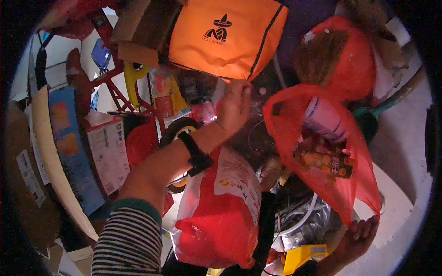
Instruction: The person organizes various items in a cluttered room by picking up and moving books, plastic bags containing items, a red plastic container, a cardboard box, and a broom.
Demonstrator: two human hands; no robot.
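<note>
My left hand [238, 100], its wrist in a dark band, reaches up across the middle and grips the bottom corner of an orange fabric bag [207, 51]. That bag carries a black printed figure in a wide hat. At the lower right, my right hand [359, 234] holds the edge of a translucent red plastic bag [362, 186]. Its mouth gapes, and inside are a pale cylindrical container [326, 119] and a printed packet [324, 162]. Below my left forearm lies a large red and white package [221, 227].
Cardboard boxes [76, 148] line the left side. A broom head [319, 57] lies against another red bag [359, 62]. Nearby are a green dustpan [366, 120], a wheel [181, 129], a yellow object [304, 258] and a yellow-handled saw [134, 84].
</note>
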